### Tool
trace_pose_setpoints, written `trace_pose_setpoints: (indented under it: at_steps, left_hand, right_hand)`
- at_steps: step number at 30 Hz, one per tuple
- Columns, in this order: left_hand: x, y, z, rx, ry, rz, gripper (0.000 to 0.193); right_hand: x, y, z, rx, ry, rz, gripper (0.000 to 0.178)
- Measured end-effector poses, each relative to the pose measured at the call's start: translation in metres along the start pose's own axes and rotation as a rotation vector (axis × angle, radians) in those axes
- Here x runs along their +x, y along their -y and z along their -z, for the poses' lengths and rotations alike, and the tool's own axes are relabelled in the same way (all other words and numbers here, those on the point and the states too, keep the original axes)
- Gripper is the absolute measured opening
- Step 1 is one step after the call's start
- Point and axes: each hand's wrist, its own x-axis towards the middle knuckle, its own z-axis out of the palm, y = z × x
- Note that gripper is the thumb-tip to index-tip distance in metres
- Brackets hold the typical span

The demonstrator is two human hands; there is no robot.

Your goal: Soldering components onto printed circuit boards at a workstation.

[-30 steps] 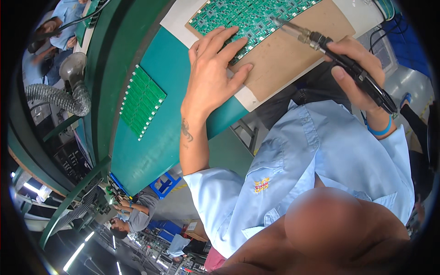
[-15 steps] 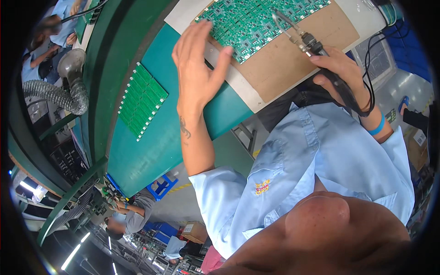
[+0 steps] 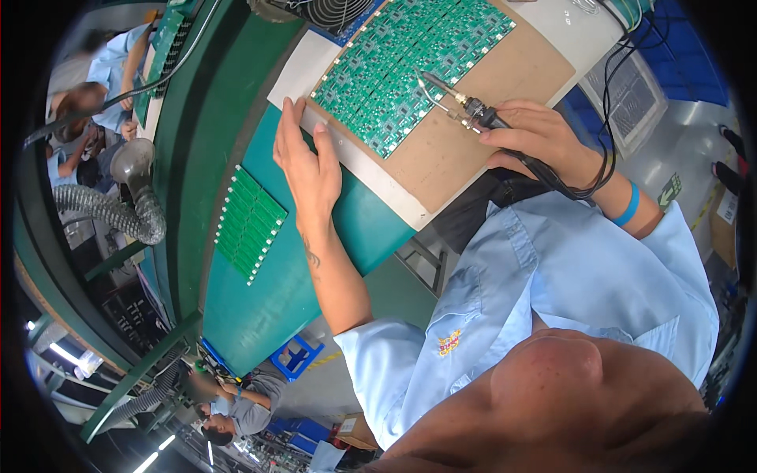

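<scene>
A green circuit board panel [image 3: 410, 67], dense with small parts, lies on a brown sheet [image 3: 505, 87] in front of me. My left hand [image 3: 314, 173] is open beside the panel's left corner, fingers stretched out and holding nothing, over the edge of the white base [image 3: 377, 175]. In my right hand [image 3: 540, 142] is a soldering iron [image 3: 477, 109] with a thin bent tube fixed alongside its tip. The fingers wrap its dark handle, and the tip points over the panel; I cannot tell whether it touches.
Another green panel [image 3: 251, 225] lies on the green bench mat [image 3: 315, 264] to the left. A ribbed fume hose [image 3: 102, 206] and a fan [image 3: 331, 9] stand beyond. A clear tray [image 3: 627, 102] is at right. Other people work at far left, beside a blue stool [image 3: 296, 359].
The whole view has shifted. My left hand has drawn away from the panel's corner, its fingers now closer together. The soldering iron remains in my right hand, its tip still over the panel.
</scene>
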Motion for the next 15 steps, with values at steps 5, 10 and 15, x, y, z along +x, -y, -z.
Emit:
trace_pose_setpoints:
  at_steps: [5, 10, 15]
  left_hand:
    - [0.001, -0.006, 0.000, 0.001, 0.024, 0.013, 0.056]
    - [-0.003, -0.009, -0.002, 0.027, 0.048, 0.011, 0.056]
    - [-0.007, -0.010, -0.004, 0.089, 0.065, 0.006, 0.056]
  right_hand:
    - [-0.005, -0.004, 0.003, -0.035, 0.015, 0.007, 0.041]
    - [-0.007, -0.009, 0.011, -0.087, 0.001, 0.004, 0.041]
    - [-0.010, -0.013, 0.019, -0.110, 0.010, 0.000, 0.040]
